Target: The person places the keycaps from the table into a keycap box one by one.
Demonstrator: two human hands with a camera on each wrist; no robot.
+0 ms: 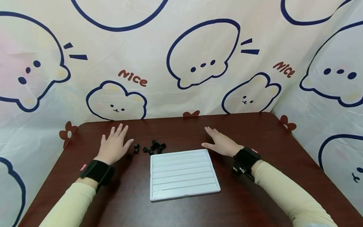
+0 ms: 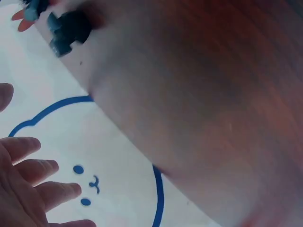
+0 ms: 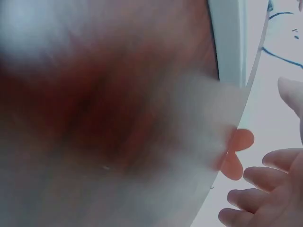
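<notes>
My left hand (image 1: pixel 114 146) is at the left part of the table, fingers spread and straight, holding nothing. Just right of its thumb lie several small black pieces (image 1: pixel 155 145), some blocky in shape; their exact kind is too small to tell. In the left wrist view, dark pieces (image 2: pixel 71 30) show at the upper left, beyond the fingers (image 2: pixel 59 194). A white rectangular board (image 1: pixel 184 175) with raised lines lies flat between the arms. My right hand (image 1: pixel 222 142) is beyond the board's right far corner, fingers extended, with nothing in it. The board's edge (image 3: pixel 229 42) appears in the right wrist view.
The dark brown wooden table (image 1: pixel 127 205) has rounded far corners. A white curtain (image 1: pixel 158 104) with cartoon outlines stands behind it and along both sides. Black bands (image 1: pixel 97 172) with devices wrap both wrists.
</notes>
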